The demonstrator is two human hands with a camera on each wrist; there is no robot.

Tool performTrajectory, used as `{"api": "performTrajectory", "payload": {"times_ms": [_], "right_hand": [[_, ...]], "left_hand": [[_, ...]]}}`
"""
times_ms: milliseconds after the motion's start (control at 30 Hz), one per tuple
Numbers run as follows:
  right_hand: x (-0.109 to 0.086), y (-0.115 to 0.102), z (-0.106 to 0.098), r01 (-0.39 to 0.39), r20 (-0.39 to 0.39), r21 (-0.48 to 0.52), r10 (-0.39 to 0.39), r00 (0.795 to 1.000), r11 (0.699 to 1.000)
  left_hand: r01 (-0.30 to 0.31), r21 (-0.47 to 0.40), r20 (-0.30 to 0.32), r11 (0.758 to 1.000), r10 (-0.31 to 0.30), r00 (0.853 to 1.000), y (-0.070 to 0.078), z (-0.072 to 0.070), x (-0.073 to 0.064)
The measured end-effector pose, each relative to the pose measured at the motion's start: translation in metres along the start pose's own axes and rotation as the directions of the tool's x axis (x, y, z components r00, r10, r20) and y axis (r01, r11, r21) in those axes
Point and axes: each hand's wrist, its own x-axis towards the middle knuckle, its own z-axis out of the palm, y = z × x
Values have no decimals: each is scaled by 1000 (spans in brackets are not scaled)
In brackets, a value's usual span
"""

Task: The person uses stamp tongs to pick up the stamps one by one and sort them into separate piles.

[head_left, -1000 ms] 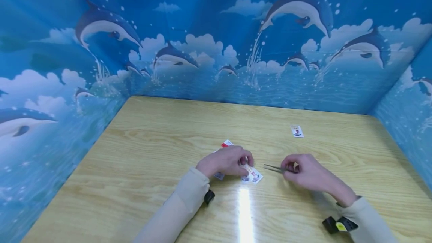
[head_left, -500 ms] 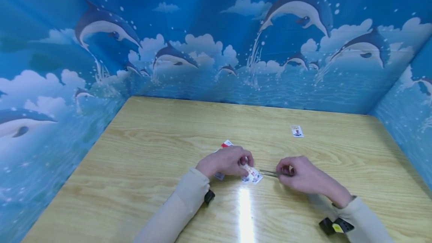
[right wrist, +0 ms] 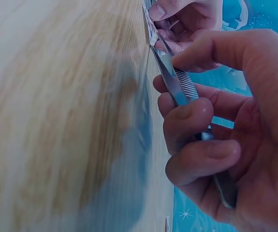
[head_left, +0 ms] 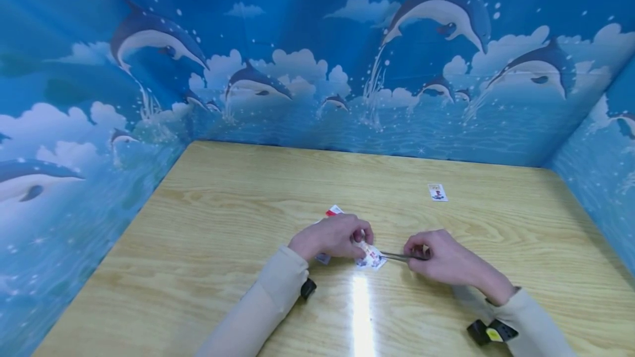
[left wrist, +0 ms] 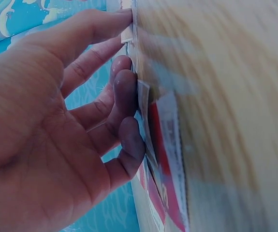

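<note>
With thumb and fingertips, my left hand (head_left: 332, 237) presses on small white printed cards (head_left: 373, 259) lying flat on the table. They overlap, so I cannot tell how many lie there. A red-and-white card (head_left: 334, 210) and another card's edge (head_left: 322, 258) show from beneath that hand, partly hidden. In the left wrist view, the curled lower fingers touch the cards with red print (left wrist: 167, 140). My right hand (head_left: 441, 258) grips metal tweezers (right wrist: 177, 84) with ridged sides. Their tips point left and meet the right edge of the white cards; whether they pinch one is too small to tell.
One more white printed card (head_left: 438, 192) lies apart, toward the back right of the wooden table (head_left: 238, 191). A blue dolphin-print cloth (head_left: 297, 109) closes off the back and sides. A bright light reflection crosses the table in front of the cards.
My right hand has moved left, bringing the tweezers' tips from a gap beside the white cards to their right edge. The tips look closer together now. The left hand has stayed put.
</note>
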Motion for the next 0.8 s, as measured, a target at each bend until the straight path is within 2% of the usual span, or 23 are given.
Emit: {"api": "performTrajectory", "payload": {"times_ms": [400, 800], "right_hand": [[1, 1, 0, 23, 4, 3, -23, 1000, 1000], [-1, 3, 0, 24, -9, 20, -23, 1000, 1000]], "left_hand": [[-1, 5, -3, 1000, 1, 1000, 2, 1, -1], [24, 97, -35, 995, -20, 999, 8, 1, -5]]}}
